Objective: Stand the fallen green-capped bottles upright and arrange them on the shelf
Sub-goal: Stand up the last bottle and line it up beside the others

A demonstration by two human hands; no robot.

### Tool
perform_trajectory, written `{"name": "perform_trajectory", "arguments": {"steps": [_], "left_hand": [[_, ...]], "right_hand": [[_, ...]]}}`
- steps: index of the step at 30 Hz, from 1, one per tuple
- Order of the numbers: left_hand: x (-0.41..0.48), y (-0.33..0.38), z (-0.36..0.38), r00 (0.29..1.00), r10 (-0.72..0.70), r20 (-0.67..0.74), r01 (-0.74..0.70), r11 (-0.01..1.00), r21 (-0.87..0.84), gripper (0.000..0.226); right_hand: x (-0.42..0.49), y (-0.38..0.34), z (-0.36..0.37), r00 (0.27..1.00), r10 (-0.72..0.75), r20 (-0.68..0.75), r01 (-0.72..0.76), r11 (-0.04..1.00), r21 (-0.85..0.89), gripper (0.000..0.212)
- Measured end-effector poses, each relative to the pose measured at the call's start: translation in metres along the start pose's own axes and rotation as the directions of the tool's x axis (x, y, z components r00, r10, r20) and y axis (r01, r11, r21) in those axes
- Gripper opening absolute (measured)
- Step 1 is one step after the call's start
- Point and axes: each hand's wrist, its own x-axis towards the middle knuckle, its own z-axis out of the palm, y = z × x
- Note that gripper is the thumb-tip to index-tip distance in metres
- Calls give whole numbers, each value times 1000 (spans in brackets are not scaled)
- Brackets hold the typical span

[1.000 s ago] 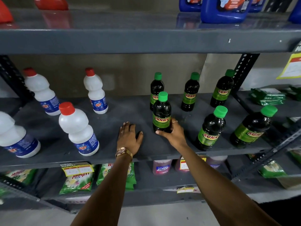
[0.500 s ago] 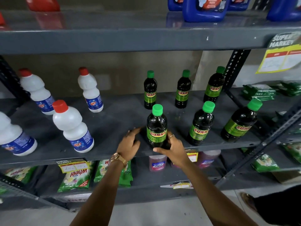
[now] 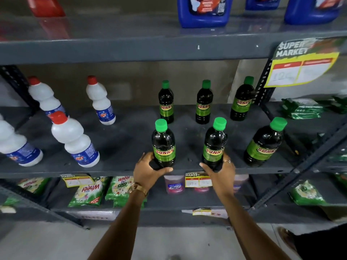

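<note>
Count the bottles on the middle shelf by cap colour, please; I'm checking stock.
Green-capped bottles: 6
Red-capped white bottles: 4
Total: 10

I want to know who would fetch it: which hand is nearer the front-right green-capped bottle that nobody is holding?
Right. The right hand grips the middle front bottle, next to the front-right bottle; the left hand is one bottle further away.

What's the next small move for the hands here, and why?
Probably let go of both. The left hand and right hand each grip an already upright front bottle, and all six green-capped bottles stand in two even rows.
</note>
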Motion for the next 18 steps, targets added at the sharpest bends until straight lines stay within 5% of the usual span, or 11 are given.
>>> {"name": "perform_trajectory", "arguments": {"steps": [8,18], "left_hand": [[-5,5,-2,1000,-22,-22,21,999,-45,55],[-17,15,8,995,-93,-34,91,995,-41,92]], "right_hand": [[13,5,-7,985,-120,121,121,993,4,66],[13,7,-20,961,-130,245,132,991,8,83]]}}
